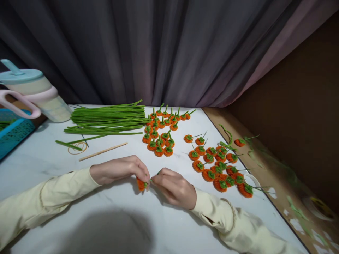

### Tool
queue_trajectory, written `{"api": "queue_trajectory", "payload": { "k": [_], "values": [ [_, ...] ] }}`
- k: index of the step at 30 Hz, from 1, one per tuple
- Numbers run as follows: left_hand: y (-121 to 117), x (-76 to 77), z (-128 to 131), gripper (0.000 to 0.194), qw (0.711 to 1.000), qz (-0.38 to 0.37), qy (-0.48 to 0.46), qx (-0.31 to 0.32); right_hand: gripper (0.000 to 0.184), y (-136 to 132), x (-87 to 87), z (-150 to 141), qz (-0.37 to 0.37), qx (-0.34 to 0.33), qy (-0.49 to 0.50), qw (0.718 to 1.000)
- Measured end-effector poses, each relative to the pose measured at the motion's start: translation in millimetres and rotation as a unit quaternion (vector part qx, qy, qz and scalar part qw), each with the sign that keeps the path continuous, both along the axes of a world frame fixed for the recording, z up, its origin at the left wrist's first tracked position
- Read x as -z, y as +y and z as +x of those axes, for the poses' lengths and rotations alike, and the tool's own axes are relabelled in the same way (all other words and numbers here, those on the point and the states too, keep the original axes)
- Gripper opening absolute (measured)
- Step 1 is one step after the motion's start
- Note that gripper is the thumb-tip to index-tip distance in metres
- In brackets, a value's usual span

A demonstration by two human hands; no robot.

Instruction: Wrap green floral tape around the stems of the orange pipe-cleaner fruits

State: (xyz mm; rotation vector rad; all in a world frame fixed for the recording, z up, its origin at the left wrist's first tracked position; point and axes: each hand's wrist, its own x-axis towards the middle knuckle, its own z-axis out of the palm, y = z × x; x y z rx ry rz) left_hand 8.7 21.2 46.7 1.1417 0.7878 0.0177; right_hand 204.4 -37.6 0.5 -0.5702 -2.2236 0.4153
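Between the fingers of my left hand (125,170) is a small orange pipe-cleaner persimmon (141,184) with a green top, held just above the table. My right hand (174,187) is closed in a pinch on the green stem (151,180) at the persimmon's top; its fingertips almost meet those of the left hand. Beyond my hands, finished-looking persimmons (159,151) with thick upright green stems stand in a group. To the right lie several more persimmons (208,175), whose stems are thin wires.
Green pipe cleaners (108,118) lie in a bundle at the back. Nearer are a wooden stick (103,151) and rubber bands (77,148). At left stand a tumbler (50,100) and a blue basket (16,135). A roll of tape (251,180) sits by the right edge.
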Motion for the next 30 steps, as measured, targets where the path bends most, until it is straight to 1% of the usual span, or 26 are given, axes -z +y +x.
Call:
{"api": "queue_trajectory", "payload": {
  "k": [2, 3, 4, 6, 8, 9, 10, 11, 12, 14, 15, 16, 17, 18, 19, 21, 24, 27, 30],
  "values": [
    [0.7, 2.2, -0.3, 0.015, 1.000, -0.011, -0.015, 0.004, 0.022, -0.5, 0.9, 0.1, 0.063, -0.006, -0.015, 0.998],
    [1.2, 2.1, -0.2, 0.016, 1.000, -0.006, -0.022, 0.009, 0.022, -0.9, 1.4, 0.0, 0.076, -0.007, -0.016, 0.997],
    [1.9, 1.2, 0.0, 0.018, 0.999, 0.004, -0.026, 0.017, 0.022, -1.2, 1.8, -0.4, 0.074, -0.008, -0.013, 0.997],
    [3.6, -2.8, 0.2, 0.025, 0.998, 0.051, -0.023, 0.042, 0.019, -1.8, 2.7, -1.4, 0.026, -0.002, 0.009, 1.000],
    [4.8, -7.8, -0.3, 0.032, 0.988, 0.136, 0.002, 0.072, 0.017, -1.9, 3.2, -2.7, -0.059, 0.022, 0.034, 0.997],
    [4.5, -10.0, -0.9, 0.035, 0.977, 0.194, 0.019, 0.085, 0.017, -1.6, 3.2, -3.4, -0.104, 0.040, 0.041, 0.993],
    [3.2, -11.6, -1.7, 0.035, 0.960, 0.262, 0.039, 0.094, 0.019, -1.2, 2.9, -4.0, -0.146, 0.061, 0.045, 0.986],
    [1.0, -12.6, -2.6, 0.032, 0.934, 0.339, 0.059, 0.099, 0.021, -0.7, 2.4, -4.6, -0.185, 0.080, 0.048, 0.978],
    [-2.1, -12.9, -3.3, 0.029, 0.900, 0.416, 0.075, 0.104, 0.023, 0.0, 1.8, -5.1, -0.221, 0.093, 0.050, 0.970],
    [-10.3, -11.6, -3.9, 0.022, 0.820, 0.552, 0.100, 0.116, 0.027, 1.5, 0.5, -5.8, -0.286, 0.107, 0.059, 0.951],
    [-14.7, -10.5, -3.6, 0.015, 0.783, 0.600, 0.106, 0.129, 0.028, 2.3, -0.1, -5.9, -0.315, 0.108, 0.066, 0.941],
    [-18.8, -9.3, -2.7, 0.010, 0.752, 0.635, 0.109, 0.139, 0.028, 3.0, -0.5, -6.0, -0.339, 0.106, 0.074, 0.932],
    [-22.3, -8.5, -1.4, 0.009, 0.729, 0.659, 0.110, 0.148, 0.029, 3.7, -0.8, -5.9, -0.357, 0.101, 0.080, 0.925],
    [-25.0, -8.0, 0.2, 0.009, 0.715, 0.673, 0.112, 0.154, 0.029, 4.2, -0.9, -5.7, -0.366, 0.095, 0.084, 0.922],
    [-26.8, -7.9, 1.9, 0.009, 0.708, 0.680, 0.112, 0.156, 0.029, 4.7, -1.0, -5.5, -0.368, 0.088, 0.085, 0.922],
    [-27.8, -8.7, 4.8, 0.013, 0.709, 0.679, 0.111, 0.156, 0.029, 5.0, -1.1, -4.9, -0.357, 0.074, 0.075, 0.928],
    [-25.4, -9.1, 6.6, 0.018, 0.730, 0.660, 0.102, 0.148, 0.027, 4.1, -1.5, -4.3, -0.315, 0.061, 0.053, 0.946],
    [-22.8, -6.6, 5.4, 0.018, 0.754, 0.633, 0.099, 0.144, 0.023, 2.6, -1.9, -4.5, -0.272, 0.053, 0.039, 0.960],
    [-22.2, -4.7, 3.9, 0.018, 0.767, 0.615, 0.108, 0.149, 0.019, 1.6, -2.0, -5.0, -0.246, 0.051, 0.032, 0.968]
  ]
}}
